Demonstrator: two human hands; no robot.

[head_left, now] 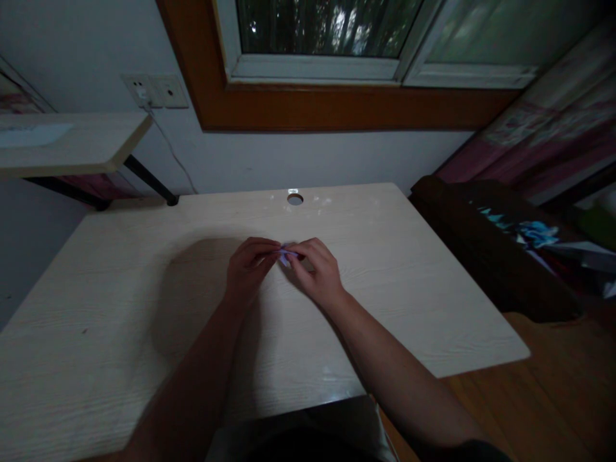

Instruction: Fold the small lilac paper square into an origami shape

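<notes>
Between my two hands, over the middle of the desk, is a small purple piece of folded paper [287, 258]. My left hand [248, 266] pinches its left side between thumb and fingers. On the other side my right hand [317, 266] grips it, thumb below and fingers above. The fingers hide most of the paper, so its full shape cannot be made out. Both hands are close together, just above the pale wood-grain desk [385, 256].
A raised shelf [129, 138] on black legs stands at the back left. Behind it a white cable [168, 144] runs from a wall socket [154, 91]. A round hole [295, 199] pierces the desk's back edge. Dark furniture [481, 256] holding cloth-like items borders the right side.
</notes>
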